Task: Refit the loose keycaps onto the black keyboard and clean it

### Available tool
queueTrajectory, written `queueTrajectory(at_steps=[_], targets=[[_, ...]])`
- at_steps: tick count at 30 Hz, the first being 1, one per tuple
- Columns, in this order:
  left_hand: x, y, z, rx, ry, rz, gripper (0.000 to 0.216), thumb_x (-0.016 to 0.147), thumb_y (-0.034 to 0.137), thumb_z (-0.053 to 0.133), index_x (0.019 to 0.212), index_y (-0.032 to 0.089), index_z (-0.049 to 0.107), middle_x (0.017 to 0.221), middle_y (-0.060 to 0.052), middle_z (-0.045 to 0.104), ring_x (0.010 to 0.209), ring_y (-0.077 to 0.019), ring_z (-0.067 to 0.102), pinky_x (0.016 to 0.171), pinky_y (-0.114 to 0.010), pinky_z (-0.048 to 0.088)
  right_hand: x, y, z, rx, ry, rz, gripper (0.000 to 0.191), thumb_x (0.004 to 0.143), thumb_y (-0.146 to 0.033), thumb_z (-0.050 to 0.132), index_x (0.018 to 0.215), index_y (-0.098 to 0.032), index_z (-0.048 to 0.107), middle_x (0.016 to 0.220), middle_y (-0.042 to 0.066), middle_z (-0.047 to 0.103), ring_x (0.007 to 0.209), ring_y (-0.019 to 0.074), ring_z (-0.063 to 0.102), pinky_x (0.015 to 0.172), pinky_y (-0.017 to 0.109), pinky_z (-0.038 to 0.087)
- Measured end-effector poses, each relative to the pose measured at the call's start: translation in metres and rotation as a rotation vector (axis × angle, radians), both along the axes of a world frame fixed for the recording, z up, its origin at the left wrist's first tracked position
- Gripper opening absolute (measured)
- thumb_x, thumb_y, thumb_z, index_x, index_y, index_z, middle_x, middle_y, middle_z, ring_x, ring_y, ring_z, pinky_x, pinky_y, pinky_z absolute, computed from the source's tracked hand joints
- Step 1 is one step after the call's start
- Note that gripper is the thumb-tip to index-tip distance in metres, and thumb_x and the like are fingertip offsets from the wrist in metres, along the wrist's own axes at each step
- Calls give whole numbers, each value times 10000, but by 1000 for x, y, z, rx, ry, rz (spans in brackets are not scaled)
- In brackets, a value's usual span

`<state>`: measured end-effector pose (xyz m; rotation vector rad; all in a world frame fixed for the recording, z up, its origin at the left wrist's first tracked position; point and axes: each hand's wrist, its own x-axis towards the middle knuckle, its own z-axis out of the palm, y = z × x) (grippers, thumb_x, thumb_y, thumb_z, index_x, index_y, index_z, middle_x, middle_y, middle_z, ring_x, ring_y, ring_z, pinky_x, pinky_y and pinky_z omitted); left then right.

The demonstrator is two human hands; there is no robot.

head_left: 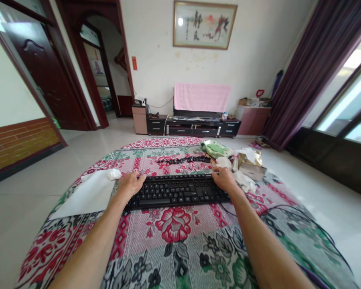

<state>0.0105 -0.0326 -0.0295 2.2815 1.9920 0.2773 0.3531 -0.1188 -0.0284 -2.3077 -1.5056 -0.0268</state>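
A black keyboard [171, 192] lies on the flowered tablecloth in front of me, its long side across my view. My left hand [130, 184] is closed on its left end, with the thumb along the far edge. At the other end, my right hand [224, 178] grips the far right corner, its fingers bent over the edge. Beyond the keyboard runs a line of small black pieces [186, 159] that look like loose keycaps. A black cable [289, 206] trails over the cloth to the right.
White paper [87, 192] with a crumpled tissue [114, 174] lies left. Toward the back right are a green plastic packet [217, 148], a tissue box [252, 166] and crumpled tissues [245, 182]. The round table's cloth [174, 257] reaches toward me. A low cabinet [195, 128] stands against the far wall.
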Motion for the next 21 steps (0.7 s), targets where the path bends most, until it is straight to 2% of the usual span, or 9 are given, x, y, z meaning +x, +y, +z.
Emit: queueTrajectory(at_steps=[7, 11, 14, 16, 17, 21], targets=[[-2, 18, 1, -22, 14, 22, 541, 805, 537, 291, 999, 167, 635, 1034, -145, 653, 996, -290, 581, 807, -342, 427, -12, 25, 6, 1, -22, 77, 347, 767, -210, 394, 906, -163, 709, 883, 110, 693, 864, 234, 610, 731, 282, 404], [-6, 25, -1, -17, 18, 17, 535, 808, 524, 312, 1034, 154, 624, 1053, -150, 645, 1012, -282, 574, 828, -338, 425, -9, 36, 9, -69, -51, 112, 332, 762, -199, 400, 864, -161, 714, 861, 109, 694, 822, 225, 612, 685, 279, 391], [-4, 28, 4, -22, 51, 45, 533, 800, 537, 326, 1024, 165, 635, 1062, -151, 640, 1008, -306, 570, 819, -379, 431, -9, 39, 17, -129, -82, 129, 300, 754, -203, 430, 822, -170, 721, 822, 100, 693, 786, 207, 611, 665, 265, 382], [5, 30, 10, 27, 75, 64, 496, 788, 529, 364, 1013, 188, 644, 1089, -140, 629, 1013, -326, 561, 810, -415, 431, -16, 44, 23, -93, -98, 122, 294, 760, -215, 438, 836, -185, 721, 818, 88, 692, 771, 192, 609, 659, 253, 380], [13, 32, 14, 71, 72, 48, 459, 783, 507, 392, 1016, 204, 646, 1102, -127, 626, 1021, -324, 555, 816, -422, 429, -22, 48, 26, -55, -109, 134, 296, 769, -225, 436, 846, -194, 720, 822, 79, 692, 767, 186, 608, 658, 247, 381], [52, 41, 21, 120, -87, -287, 295, 786, 350, 471, 969, 238, 673, 960, -39, 687, 941, -191, 599, 831, -275, 429, -55, 79, 27, 41, -144, 349, 290, 792, -262, 444, 896, -221, 712, 844, 47, 694, 789, 170, 605, 689, 231, 395]])
